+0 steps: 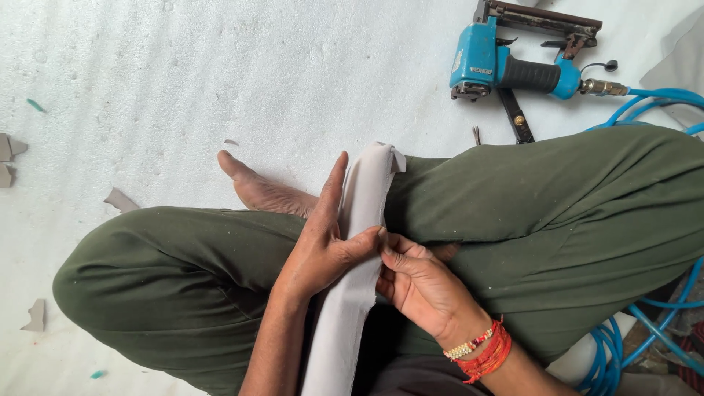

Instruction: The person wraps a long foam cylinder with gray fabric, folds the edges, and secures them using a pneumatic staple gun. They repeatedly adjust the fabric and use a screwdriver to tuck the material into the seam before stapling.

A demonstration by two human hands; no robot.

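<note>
Small grey offcuts [11,155] lie scattered at the far left of a white foam sheet [147,88] that covers the floor, where a person sits cross-legged in dark green trousers [183,271], one bare foot [260,191] resting sole-side on the foam between the knees. Just right of the foot, the left hand [323,246] lies flat along a long strip of pale grey fabric [352,293], its fingers stretched toward the strip's far end and its thumb pressed across the cloth, so the grip is open and laid on the fabric rather than closed round it. The strip runs from the near edge of the view up over the lap, ending in a folded tip beside the right knee. On its right edge, the right hand [418,282], with red and beaded threads [480,350] at the wrist, pinches the fabric between thumb and fingertips, touching the left thumb. Farther right and well beyond the knee, a blue pneumatic staple gun [513,66] lies on the foam, its blue air hose [660,99] curling down the right side.
</note>
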